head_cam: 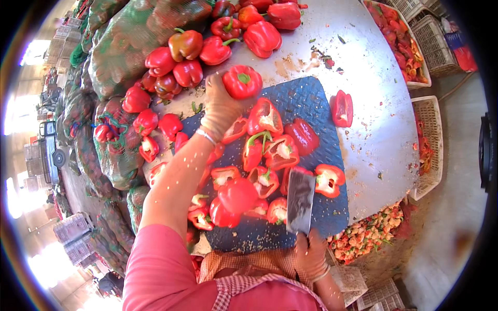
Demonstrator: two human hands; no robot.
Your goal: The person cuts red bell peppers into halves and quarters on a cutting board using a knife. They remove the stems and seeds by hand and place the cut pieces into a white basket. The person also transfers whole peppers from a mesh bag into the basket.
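Observation:
My left hand [221, 99], in a thin glove, reaches out over the table and grips a whole red bell pepper [243, 81] just past the far left part of the blue mat [330, 155]. Near the mat's near edge, my gloved right hand [312, 248] is closed around the handle of a cleaver [300, 200]. The wide blade points away from me, beside a halved red pepper [329, 180]. Several more cut peppers, with pale cores and seeds showing, lie on the mat between the hands. One pepper half [342, 109] rests on the metal table right of the mat.
Whole peppers [186, 73] lie at the table's far left, against full mesh sacks [128, 50]. Beyond the metal table's right edge [413, 116] stand plastic crates [428, 107] holding pepper pieces. A pile of cores and scraps [369, 233] lies below the near right edge.

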